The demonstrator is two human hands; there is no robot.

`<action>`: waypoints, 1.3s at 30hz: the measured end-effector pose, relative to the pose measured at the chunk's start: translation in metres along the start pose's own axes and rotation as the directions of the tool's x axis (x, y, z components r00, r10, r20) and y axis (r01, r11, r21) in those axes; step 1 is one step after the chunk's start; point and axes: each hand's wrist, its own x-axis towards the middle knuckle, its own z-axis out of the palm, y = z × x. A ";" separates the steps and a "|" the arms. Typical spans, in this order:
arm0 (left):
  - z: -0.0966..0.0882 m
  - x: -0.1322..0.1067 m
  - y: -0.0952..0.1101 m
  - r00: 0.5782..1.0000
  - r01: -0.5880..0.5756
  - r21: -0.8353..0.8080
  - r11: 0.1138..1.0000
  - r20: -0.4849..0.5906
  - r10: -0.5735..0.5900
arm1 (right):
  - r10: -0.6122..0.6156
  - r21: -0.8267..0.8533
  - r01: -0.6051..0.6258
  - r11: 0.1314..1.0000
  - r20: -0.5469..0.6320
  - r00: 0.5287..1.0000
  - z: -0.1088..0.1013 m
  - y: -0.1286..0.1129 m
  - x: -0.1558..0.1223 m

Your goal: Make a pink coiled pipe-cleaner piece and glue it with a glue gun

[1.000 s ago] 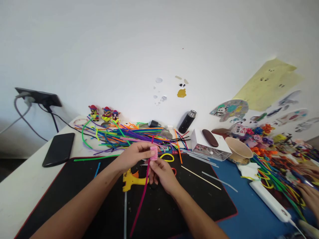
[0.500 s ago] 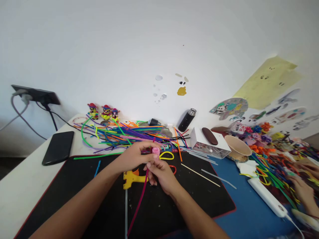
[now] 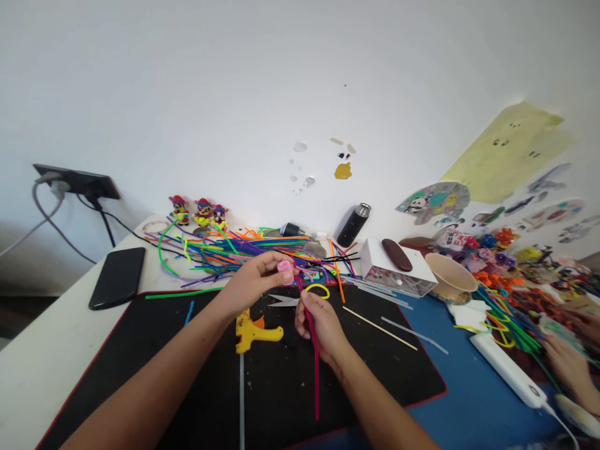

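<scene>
Above the black mat, my left hand [image 3: 253, 281] pinches a small pink coiled roll [image 3: 285, 273] between thumb and fingers. Just to its right and lower, my right hand [image 3: 324, 326] is closed around a magenta pipe cleaner [image 3: 317, 381], whose long end hangs down toward me. The upper end of the pipe cleaner comes close to the pink roll; whether they are joined I cannot tell. Between and behind my hands lie scissors [image 3: 284, 302], partly covered, with a yellow handle loop showing. A yellow glue gun [image 3: 257, 333] rests below my left hand, a clear glue stick [image 3: 242, 394] extending from it.
Many coloured pipe cleaners [image 3: 262, 247] lie piled along the wall. Around the mat are a phone [image 3: 117, 278], a black bottle [image 3: 354, 225], a white box [image 3: 422, 275], a bowl [image 3: 450, 275] and a power strip [image 3: 509, 372]. Another person's hand [image 3: 569, 369] is at far right.
My hands have moved apart. The right hand shifted right with the magenta pipe cleaner, which now hangs straighter, while the left keeps the pink roll slightly left of before. The scissors have come into view.
</scene>
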 end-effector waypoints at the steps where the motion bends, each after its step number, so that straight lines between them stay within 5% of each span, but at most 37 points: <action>1: 0.002 0.000 -0.001 1.000 0.012 -0.022 1.000 0.001 -0.012 | -0.006 0.017 0.006 1.000 -0.004 1.000 0.002 -0.001 0.001; 12: 0.007 0.002 -0.016 0.999 -0.021 0.033 0.999 -0.048 0.023 | 0.019 0.238 -0.024 0.971 0.022 1.000 0.010 -0.009 0.005; 24: 0.012 0.002 -0.015 0.997 0.031 0.010 0.999 0.064 -0.031 | 0.029 0.220 -0.052 0.974 0.104 0.994 0.017 -0.012 0.002; 39: 0.009 0.004 -0.018 0.996 0.063 0.060 0.996 0.066 -0.067 | 0.023 0.211 -0.048 0.976 0.122 0.992 0.014 -0.009 0.000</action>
